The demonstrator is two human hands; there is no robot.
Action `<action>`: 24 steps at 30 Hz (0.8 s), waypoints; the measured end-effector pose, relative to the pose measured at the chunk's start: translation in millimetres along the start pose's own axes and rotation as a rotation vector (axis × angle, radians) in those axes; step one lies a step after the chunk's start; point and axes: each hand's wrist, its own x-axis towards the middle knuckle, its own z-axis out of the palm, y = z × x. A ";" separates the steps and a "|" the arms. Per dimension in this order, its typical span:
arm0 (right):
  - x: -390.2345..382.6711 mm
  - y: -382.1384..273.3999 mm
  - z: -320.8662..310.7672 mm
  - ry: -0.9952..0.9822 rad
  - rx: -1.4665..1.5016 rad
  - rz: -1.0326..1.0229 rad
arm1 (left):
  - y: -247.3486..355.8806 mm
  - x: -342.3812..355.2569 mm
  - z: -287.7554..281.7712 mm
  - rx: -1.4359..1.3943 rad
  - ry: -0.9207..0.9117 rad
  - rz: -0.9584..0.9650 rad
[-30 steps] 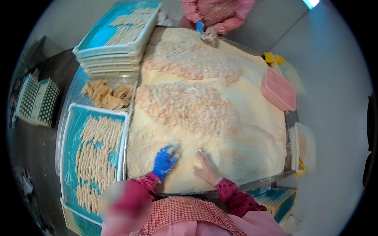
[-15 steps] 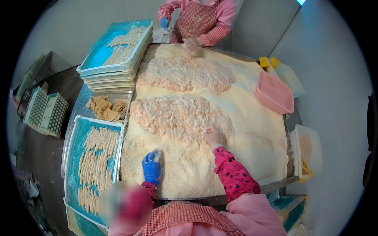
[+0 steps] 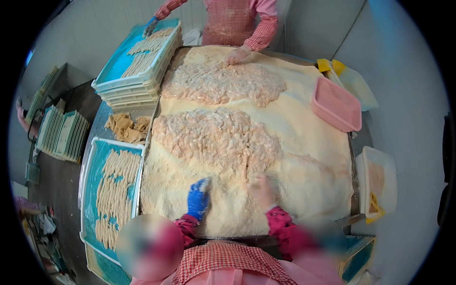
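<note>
A red and white checked apron (image 3: 232,256) is nearest, by the near edge of the table (image 3: 350,220). Pale powder (image 3: 313,194) lies over the table top.

The left hand (image 3: 198,198), in a blue glove, is low over the powder, toward the near edge. Its fingertips look white. I cannot tell if it holds anything. The right hand (image 3: 262,192) is near the middle of the near edge, by the powder. It is blurry, so I cannot tell if it is open or closed.

Just past the hands is the big near pile of pale pink meat (image 3: 216,135), between the middle and the left edge. A thin strip (image 3: 246,168) pokes out of it toward the near edge, close to the right hand.

Beside the left edge, a blue-green tray (image 3: 95,166) with a white rim holds rows of pale strips (image 3: 114,185). A tan cloth (image 3: 124,128) is just past it. By the right edge is a see-through tub (image 3: 391,190), and a pink basket (image 3: 327,116) sits farther up.

Farther back is the second meat pile (image 3: 223,83). Stacked trays (image 3: 133,92) stand by the far left corner. At the far edge, another person (image 3: 228,23) has one hand (image 3: 237,55) at that pile and a gloved hand (image 3: 150,27) over the stack.
</note>
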 end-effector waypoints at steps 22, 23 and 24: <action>-10.9 -68.7 -10.0 -0.672 -0.312 0.043 | -44.8 -12.0 -120.9 0.123 -0.388 0.252; -24.9 -68.3 -13.0 -0.541 -0.384 -0.044 | -41.4 -3.3 -111.5 0.125 -0.419 0.286; -34.5 -71.4 -13.2 -0.535 -0.417 0.010 | -34.1 4.5 -97.9 0.122 -0.433 0.341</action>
